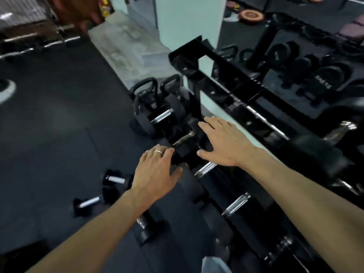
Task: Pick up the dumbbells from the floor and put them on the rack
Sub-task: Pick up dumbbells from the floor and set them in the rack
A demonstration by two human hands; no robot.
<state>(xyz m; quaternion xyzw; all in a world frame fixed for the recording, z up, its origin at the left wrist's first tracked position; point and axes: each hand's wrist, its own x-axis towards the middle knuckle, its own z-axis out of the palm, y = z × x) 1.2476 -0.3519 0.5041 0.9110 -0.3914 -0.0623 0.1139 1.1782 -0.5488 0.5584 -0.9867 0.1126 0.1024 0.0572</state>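
Observation:
A black dumbbell rack (194, 62) runs from the upper middle to the lower right, with several black dumbbells with chrome handles on its tiers. My left hand (157, 170) and my right hand (220, 142) hover over the lower tier with fingers spread, holding nothing. Between them lies a racked dumbbell (184, 137). On the dark floor to the left lie two small dumbbells (116, 179) (88, 202). A third dumbbell (144, 226) shows partly under my left forearm.
Two black kettlebells (146, 99) stand on the floor at the rack's far end. A mirror (295, 56) behind the rack reflects weights. A pale stone step (126, 48) lies beyond. Barbells (29, 48) rest at the upper left on the dark rubber floor (59, 125).

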